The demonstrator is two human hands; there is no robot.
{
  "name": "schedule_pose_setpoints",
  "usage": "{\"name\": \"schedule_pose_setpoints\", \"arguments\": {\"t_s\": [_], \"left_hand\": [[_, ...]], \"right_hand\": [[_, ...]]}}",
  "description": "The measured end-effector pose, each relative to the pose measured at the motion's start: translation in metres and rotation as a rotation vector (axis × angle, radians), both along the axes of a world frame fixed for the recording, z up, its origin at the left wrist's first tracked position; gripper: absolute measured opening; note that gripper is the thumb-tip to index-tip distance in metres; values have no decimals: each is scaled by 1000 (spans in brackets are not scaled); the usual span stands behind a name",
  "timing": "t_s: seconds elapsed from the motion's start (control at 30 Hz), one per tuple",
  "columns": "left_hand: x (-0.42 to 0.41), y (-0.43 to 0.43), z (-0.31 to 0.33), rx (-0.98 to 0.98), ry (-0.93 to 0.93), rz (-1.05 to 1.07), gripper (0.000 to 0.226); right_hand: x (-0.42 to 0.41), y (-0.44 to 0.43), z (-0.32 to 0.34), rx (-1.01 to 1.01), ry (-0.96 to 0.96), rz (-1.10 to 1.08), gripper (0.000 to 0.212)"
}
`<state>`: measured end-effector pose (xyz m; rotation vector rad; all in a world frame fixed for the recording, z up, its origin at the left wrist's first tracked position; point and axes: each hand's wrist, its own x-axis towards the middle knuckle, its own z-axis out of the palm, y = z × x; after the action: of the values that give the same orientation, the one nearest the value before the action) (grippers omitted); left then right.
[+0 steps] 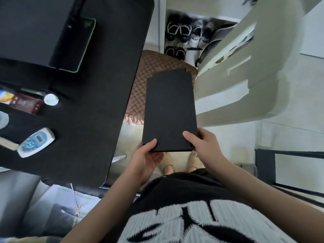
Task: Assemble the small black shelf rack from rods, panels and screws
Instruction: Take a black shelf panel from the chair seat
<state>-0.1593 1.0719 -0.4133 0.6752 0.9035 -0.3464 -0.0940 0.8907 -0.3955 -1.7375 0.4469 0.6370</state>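
- The left hand (145, 160) pinches the near left corner of a black panel (170, 106), thumb flat on top and fingers curled underneath.
- The right hand (203, 146) grips the near right corner the same way, thumb on the top face and the other fingers hidden below.
- The panel is held in the air in front of the person's body, its long side pointing away. A second dark edge shows at its far end, so it may be more than one sheet; I cannot tell.
- Below the hands, two feet in pale slippers (168, 168) stand on the light floor.
- To the left is a black desk (98, 120) with a white and blue handheld device (36, 142), a small white round lid (51, 99) and a green-edged mat (77, 46).
- Under the panel's far half lies a brown quilted cushion (150, 67).
- To the right is a big piece of white foam packing (245, 76).
- Farthest off, shoes (185, 30) sit in rows in a white cupboard.
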Motion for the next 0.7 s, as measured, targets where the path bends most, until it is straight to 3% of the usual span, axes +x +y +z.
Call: {"name": "schedule_pose_setpoints", "arguments": {"t_s": [0.3, 0.5, 0.6, 0.7], "left_hand": [[6, 24, 64, 191, -365, -126, 60], [59, 27, 130, 502, -574, -380, 82], [94, 2, 166, 553, -645, -406, 94], [122, -42, 191, 567, -766, -390, 82]], "right_hand": [[3, -1, 76, 135, -284, 41, 15], [27, -32, 140, 209, -479, -2, 20], [30, -63, 168, 198, -557, -36, 29], [24, -102, 191, 131, -614, -81, 32]]}}
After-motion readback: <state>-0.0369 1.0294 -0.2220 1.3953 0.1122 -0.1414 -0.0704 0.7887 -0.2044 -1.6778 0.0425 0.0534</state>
